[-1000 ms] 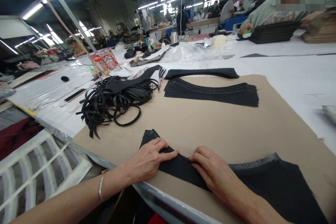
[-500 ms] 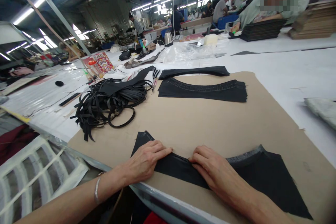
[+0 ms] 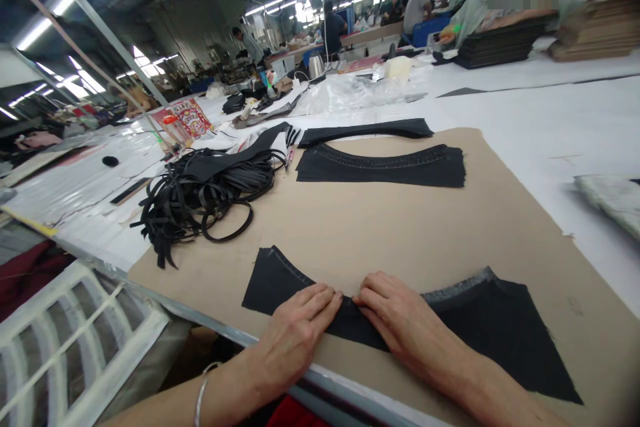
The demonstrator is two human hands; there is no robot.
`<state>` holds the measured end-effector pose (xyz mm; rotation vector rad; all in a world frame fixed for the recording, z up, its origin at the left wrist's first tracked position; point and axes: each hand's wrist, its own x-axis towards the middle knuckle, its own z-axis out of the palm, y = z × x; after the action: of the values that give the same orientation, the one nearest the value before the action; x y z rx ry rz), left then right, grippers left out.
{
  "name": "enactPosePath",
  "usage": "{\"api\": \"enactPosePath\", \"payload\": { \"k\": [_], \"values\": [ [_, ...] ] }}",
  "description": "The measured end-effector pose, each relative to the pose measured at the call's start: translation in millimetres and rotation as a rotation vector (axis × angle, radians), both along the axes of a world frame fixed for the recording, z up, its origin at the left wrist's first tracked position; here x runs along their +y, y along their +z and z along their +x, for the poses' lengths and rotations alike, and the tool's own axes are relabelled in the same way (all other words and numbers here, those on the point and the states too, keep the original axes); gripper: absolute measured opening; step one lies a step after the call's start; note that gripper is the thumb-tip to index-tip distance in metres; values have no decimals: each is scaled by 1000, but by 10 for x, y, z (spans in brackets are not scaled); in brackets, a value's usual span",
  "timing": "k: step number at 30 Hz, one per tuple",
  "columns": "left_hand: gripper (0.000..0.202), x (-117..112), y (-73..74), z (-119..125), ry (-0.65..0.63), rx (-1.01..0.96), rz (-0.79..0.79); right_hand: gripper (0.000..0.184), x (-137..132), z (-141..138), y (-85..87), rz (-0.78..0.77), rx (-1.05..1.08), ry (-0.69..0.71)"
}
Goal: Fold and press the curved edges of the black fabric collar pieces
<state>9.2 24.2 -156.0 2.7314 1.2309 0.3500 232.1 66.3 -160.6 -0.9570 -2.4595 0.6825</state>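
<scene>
We have 1 long black cloth [image 3: 356,328] on the brown sheet [image 3: 390,227], by the near edge of the worktop [image 3: 520,123]. It lies long ways from left to right, mostly along that near edge, and its curved side faces the far edge. Our right hand [image 3: 400,313] looks pinched on the middle of the curve. Our left hand [image 3: 300,323] rests its fingers just beside it; we can't tell if it grips too. Both touch the cloth, so neither is nearer. The grey strip [image 3: 457,290] runs along the curve, past our right hand, toward the right end.
</scene>
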Motion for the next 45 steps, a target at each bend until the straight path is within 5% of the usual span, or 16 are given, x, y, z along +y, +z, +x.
{"api": "enactPosePath", "payload": {
  "k": [5,11,15,23,27,31,34,37,40,45],
  "values": [
    [55,-86,38,-138,7,36,-52,15,7,73,52,-73,6,4],
    [34,47,194,-254,53,-124,-98,10,-46,104,170,-161,-29,-25],
    [28,107,235,-16,210,-222,-55,11,-75,50,206,-139,-74,-62],
    [26,1,135,467,210,-215,-132,9,-37,97,190,-72,-119,-2],
    [44,-242,-36,398,133,-113,20,12,-67,190,150,-19,-107,30],
    [57,-399,-14,191,89,34,-39,14,-124,228,129,11,-113,41],
    [49,-338,62,-7,5,37,-99,10,-174,197,149,-10,-119,9],
    [34,-204,83,-63,87,-128,-68,7,-206,156,189,-77,-127,-29],
    [27,-112,95,131,229,-299,-24,6,-202,148,226,-117,-143,-43],
    [24,-80,167,553,273,-305,-167,8,-186,206,232,-147,-120,-36]
  ]
}}
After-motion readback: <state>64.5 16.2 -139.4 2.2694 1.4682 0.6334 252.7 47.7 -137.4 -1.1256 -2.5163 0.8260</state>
